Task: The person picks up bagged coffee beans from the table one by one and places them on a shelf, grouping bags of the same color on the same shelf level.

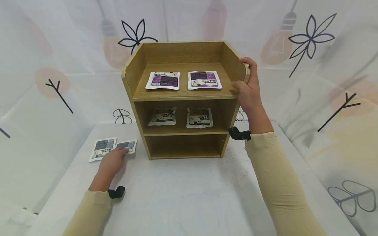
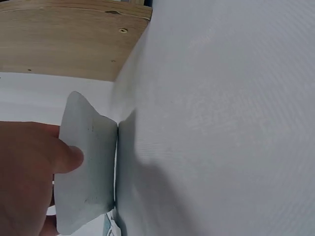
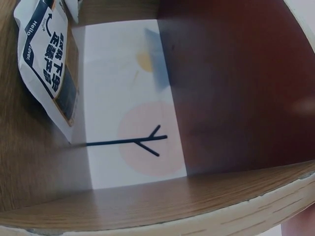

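My left hand [image 1: 113,163] pinches a small white packet with a blue label [image 1: 131,146] at the table's left. In the left wrist view the thumb presses the plain back of this packet [image 2: 96,167], which stands tilted with its edge near the white surface. A larger blue-labelled packet [image 1: 101,149] lies beside it. My right hand [image 1: 249,87] grips the right side panel of a wooden shelf [image 1: 185,98], thumb inside and fingers outside. Two purple-labelled packets [image 1: 163,80] lie on its top level. Two dark-labelled packets [image 1: 199,117] are on the middle level.
The shelf's bottom compartment [image 1: 186,146] is in shadow. A white-covered table [image 1: 183,196] extends in front of the shelf. Behind hangs a pale patterned sheet [image 1: 189,23] with flower and bulb drawings.
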Demonstrator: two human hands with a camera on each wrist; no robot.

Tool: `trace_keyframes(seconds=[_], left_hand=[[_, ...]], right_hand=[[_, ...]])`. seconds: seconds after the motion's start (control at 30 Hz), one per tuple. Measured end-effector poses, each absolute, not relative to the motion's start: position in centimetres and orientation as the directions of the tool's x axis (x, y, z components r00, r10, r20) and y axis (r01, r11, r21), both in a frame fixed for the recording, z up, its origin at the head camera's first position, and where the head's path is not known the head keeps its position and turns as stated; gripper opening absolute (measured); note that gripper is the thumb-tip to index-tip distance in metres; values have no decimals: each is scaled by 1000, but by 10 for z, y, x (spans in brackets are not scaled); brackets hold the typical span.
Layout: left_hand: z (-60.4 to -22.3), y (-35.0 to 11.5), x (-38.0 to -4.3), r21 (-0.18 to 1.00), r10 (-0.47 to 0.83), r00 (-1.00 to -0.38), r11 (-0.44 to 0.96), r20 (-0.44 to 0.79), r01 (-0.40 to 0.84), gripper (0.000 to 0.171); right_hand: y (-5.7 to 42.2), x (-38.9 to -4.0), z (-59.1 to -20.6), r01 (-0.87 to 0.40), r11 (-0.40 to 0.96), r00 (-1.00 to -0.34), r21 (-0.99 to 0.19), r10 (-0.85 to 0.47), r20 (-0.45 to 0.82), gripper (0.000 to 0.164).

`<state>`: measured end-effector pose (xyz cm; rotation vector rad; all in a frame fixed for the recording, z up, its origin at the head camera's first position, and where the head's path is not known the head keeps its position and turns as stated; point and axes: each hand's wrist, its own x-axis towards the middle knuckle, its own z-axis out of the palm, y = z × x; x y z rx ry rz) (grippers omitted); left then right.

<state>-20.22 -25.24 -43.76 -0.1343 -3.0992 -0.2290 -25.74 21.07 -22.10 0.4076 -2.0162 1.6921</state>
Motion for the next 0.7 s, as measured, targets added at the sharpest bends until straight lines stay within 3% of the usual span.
trace_keyframes(seconds=[0.23, 0.7], left_hand=[[-420, -248, -194, 127, 72, -991, 988, 113, 87, 32], [-394, -243, -177, 117, 39, -991, 992, 127, 54, 33]], right_hand=[[211, -258, -220, -506, 197, -846, -840, 77, 528, 63], [210, -256, -220, -497, 218, -848, -840, 81, 523, 64]])
